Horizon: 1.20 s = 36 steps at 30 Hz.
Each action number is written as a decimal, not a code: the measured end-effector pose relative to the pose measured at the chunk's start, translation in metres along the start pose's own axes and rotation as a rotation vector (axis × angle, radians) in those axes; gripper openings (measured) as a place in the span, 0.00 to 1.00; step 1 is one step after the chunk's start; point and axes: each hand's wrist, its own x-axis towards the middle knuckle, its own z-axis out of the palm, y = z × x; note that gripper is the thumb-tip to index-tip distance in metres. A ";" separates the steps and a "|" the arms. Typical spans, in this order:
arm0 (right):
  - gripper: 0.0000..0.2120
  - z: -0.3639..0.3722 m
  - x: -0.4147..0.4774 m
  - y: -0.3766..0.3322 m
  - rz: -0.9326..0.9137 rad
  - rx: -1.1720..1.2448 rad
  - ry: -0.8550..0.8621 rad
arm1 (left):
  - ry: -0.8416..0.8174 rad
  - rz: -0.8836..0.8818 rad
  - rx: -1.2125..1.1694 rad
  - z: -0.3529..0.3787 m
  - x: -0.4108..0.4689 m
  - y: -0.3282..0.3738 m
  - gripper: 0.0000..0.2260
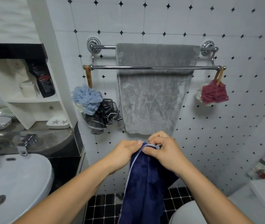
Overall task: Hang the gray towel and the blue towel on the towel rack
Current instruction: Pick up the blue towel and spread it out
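The gray towel (154, 97) hangs over the back bar of the chrome double towel rack (105, 67) on the tiled wall. The rack's front bar is bare. Below the gray towel's lower edge I hold the dark blue towel (144, 183), which hangs down in folds toward the floor. My left hand (125, 154) pinches its top edge from the left. My right hand (162, 151) pinches the same edge from the right, close beside the left hand.
Blue and black bath puffs (94, 107) hang from the rack's left end, a dark red one (213, 93) from its right end. A white sink (15, 183) with a faucet (25, 143) is at the lower left, shelves above it. A toilet (185, 214) is at the bottom right.
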 end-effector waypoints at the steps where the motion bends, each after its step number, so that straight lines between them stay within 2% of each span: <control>1: 0.09 0.000 -0.001 0.001 0.000 0.014 -0.012 | -0.006 0.005 0.025 -0.001 0.000 0.001 0.17; 4: 0.07 -0.002 -0.001 0.000 0.000 0.136 -0.046 | -0.107 0.045 0.024 -0.005 -0.004 0.006 0.15; 6: 0.05 -0.002 0.000 -0.001 0.020 0.230 -0.046 | -0.204 0.096 0.071 -0.006 -0.008 0.012 0.08; 7: 0.04 -0.002 0.000 -0.002 0.028 0.252 -0.047 | -0.207 0.111 0.122 -0.005 -0.009 0.013 0.08; 11: 0.11 0.005 -0.001 0.003 -0.032 0.272 -0.088 | -0.098 0.082 0.273 -0.012 -0.007 0.015 0.08; 15: 0.12 0.005 -0.001 0.019 -0.020 0.299 -0.214 | -0.099 0.085 0.209 -0.018 -0.011 0.021 0.11; 17: 0.19 0.010 -0.003 0.037 0.008 0.245 -0.342 | -0.038 0.093 0.147 -0.021 -0.012 0.023 0.11; 19: 0.32 0.016 -0.007 0.063 0.140 0.126 -0.432 | 0.014 0.115 0.088 -0.026 -0.011 0.027 0.10; 20: 0.34 0.018 -0.009 0.078 0.205 0.032 -0.452 | 0.037 0.132 0.069 -0.030 -0.011 0.030 0.10; 23: 0.23 0.010 -0.016 0.122 0.281 -0.223 -0.490 | 0.101 0.193 0.040 -0.044 -0.010 0.039 0.09; 25: 0.17 -0.004 -0.017 0.144 0.380 -0.086 -0.441 | 0.154 0.216 0.027 -0.058 -0.008 0.041 0.10; 27: 0.12 -0.023 -0.015 0.155 0.452 0.080 -0.306 | 0.227 0.213 0.042 -0.073 -0.007 0.040 0.12; 29: 0.08 -0.046 -0.008 0.152 0.464 0.123 -0.162 | 0.301 0.191 0.079 -0.088 -0.004 0.034 0.13; 31: 0.11 -0.069 0.005 0.143 0.436 0.138 -0.028 | 0.392 0.153 0.156 -0.102 -0.001 0.022 0.13; 34: 0.18 -0.102 0.027 0.118 0.288 0.088 0.125 | 0.549 0.098 0.262 -0.119 0.001 0.003 0.12; 36: 0.13 -0.115 0.038 0.100 0.188 0.155 0.154 | 0.619 0.093 0.284 -0.126 0.005 -0.006 0.13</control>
